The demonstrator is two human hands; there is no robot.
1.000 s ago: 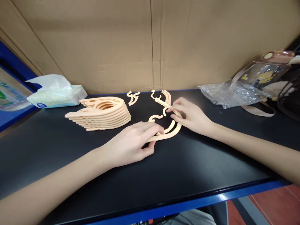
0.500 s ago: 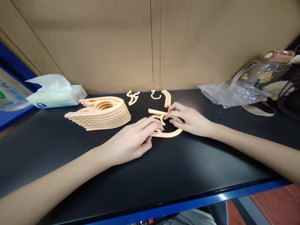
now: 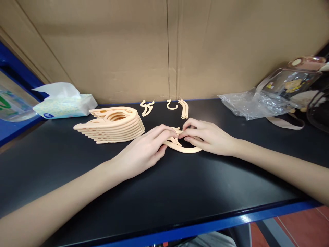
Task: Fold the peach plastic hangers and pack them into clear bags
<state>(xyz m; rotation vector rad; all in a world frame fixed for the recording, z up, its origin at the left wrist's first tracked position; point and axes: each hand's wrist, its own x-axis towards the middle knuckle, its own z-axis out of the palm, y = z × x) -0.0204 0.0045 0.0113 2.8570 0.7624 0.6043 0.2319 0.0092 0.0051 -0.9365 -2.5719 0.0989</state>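
The left hand (image 3: pixel 144 151) and right hand (image 3: pixel 205 135) both pinch the peach curved plastic hanger (image 3: pixel 183 148), now folded flatter than a moment ago. It lies nearer the person on the black desk (image 3: pixel 180 192), its pieces closed together.

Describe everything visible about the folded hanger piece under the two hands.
The folded hanger piece is pale peach, smooth and looks like plastic. It lies flat on the black tabletop, with one curved arm showing along its near edge and thinner parts bunched above. The left hand covers its left end, fingertips on top; the right hand presses its right side. Much of it is hidden by the fingers.
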